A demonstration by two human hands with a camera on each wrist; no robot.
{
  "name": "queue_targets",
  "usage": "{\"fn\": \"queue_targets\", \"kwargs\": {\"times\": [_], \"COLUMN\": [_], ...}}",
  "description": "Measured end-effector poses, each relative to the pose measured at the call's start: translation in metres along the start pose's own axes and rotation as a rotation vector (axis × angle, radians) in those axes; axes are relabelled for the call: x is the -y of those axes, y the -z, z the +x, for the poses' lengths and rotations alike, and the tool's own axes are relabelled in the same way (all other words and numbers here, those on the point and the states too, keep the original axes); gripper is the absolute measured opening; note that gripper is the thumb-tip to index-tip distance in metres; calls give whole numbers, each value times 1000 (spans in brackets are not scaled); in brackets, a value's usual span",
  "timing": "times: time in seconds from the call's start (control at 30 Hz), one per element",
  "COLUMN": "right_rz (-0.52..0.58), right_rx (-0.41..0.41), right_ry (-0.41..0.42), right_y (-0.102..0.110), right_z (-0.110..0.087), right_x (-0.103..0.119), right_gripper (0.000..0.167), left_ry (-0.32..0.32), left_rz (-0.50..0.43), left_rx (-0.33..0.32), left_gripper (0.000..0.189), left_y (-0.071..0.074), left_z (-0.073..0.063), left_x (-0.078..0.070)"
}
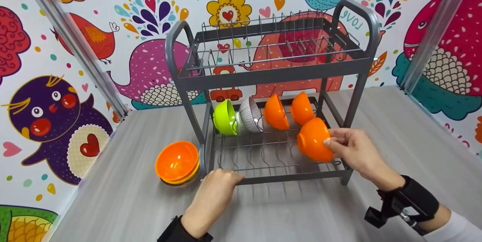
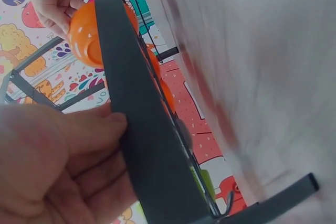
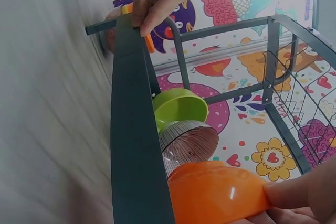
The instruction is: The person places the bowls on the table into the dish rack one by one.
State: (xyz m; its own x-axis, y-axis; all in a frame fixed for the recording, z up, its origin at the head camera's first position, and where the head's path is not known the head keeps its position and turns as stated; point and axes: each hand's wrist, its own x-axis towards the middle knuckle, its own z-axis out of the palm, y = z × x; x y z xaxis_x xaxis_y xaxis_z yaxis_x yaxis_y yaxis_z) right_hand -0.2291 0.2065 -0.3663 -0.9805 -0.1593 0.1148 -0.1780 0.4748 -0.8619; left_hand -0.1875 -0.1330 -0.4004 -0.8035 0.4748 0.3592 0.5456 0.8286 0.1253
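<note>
My right hand (image 1: 356, 149) pinches the rim of an orange bowl (image 1: 313, 140), thumb on one side and fingers on the other. That bowl is tipped on its side at the right front of the dish rack's lower tier. My left hand (image 1: 220, 185) grips the front bar (image 2: 142, 129) of the dish rack near its left end, thumb along the bar's face. Behind, in a row on the lower tier, stand a green bowl (image 1: 224, 118), a striped bowl (image 1: 250, 114) and two more orange bowls, one (image 1: 276, 112) left of the other (image 1: 302, 108).
Left of the rack, an orange bowl (image 1: 177, 161) sits stacked on a yellow one on the grey table (image 1: 124, 197). The upper wire tier (image 1: 271, 52) spans above the bowls between two curved side handles. A cartoon-printed wall (image 1: 150, 57) stands close behind.
</note>
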Motion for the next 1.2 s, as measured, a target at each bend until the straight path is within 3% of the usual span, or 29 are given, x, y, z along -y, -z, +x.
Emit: {"fn": "queue_targets", "kwargs": {"times": [0.4, 1.2], "right_rz": [-204, -285], "right_rx": [-82, -100], "right_ry": [90, 108], "right_y": [-10, -11], "right_z": [1, -3], "right_x": [1, 3], "right_gripper": [32, 30], "left_ry": [13, -2], "left_rz": [-18, -19], "left_rx": [1, -16], "left_gripper": [31, 27], "left_y": [1, 0], "left_z": [0, 0], "left_x": [0, 0]}}
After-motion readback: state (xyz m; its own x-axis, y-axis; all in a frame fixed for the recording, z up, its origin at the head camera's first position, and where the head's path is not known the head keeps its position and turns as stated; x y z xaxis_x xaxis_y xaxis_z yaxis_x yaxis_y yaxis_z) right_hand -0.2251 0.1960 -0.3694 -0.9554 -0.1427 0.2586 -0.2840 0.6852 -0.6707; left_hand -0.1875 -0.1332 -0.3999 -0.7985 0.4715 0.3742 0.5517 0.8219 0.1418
